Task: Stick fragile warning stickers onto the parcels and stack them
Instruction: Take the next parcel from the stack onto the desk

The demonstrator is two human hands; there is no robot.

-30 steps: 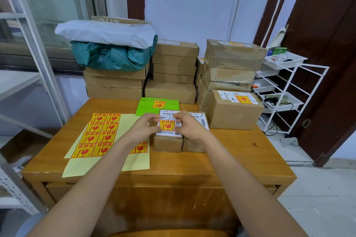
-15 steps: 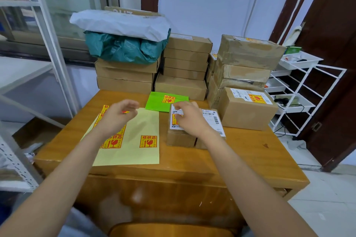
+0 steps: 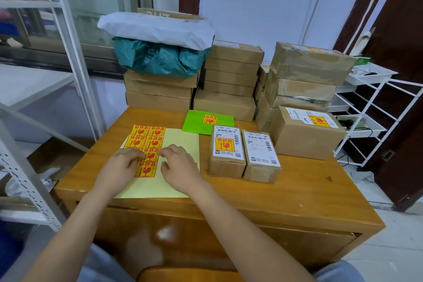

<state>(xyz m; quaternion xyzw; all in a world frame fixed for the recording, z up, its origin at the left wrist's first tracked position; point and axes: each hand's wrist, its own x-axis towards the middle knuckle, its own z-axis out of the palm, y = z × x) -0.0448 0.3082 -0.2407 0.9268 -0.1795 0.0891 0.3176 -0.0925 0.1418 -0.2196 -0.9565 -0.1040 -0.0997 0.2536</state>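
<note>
Both hands sit on the sticker sheet (image 3: 174,142) — left hand (image 3: 119,168) and right hand (image 3: 179,167) loosely curled, holding nothing I can see. Fragile stickers (image 3: 146,144) look thin, floppy — lift by a corner.

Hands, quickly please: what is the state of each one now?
Left hand: fingers curled on the sticker sheet; a grip cannot be told.
Right hand: fingers curled over the sheet; a grip cannot be told.

Pale yellow backing sheet (image 3: 180,142) of red-and-yellow fragile stickers (image 3: 146,144) lies flat at centre-left; right of it, two small brown cardboard parcels touch, the left one (image 3: 226,151) stickered, the right one (image 3: 261,155) bare.
</note>
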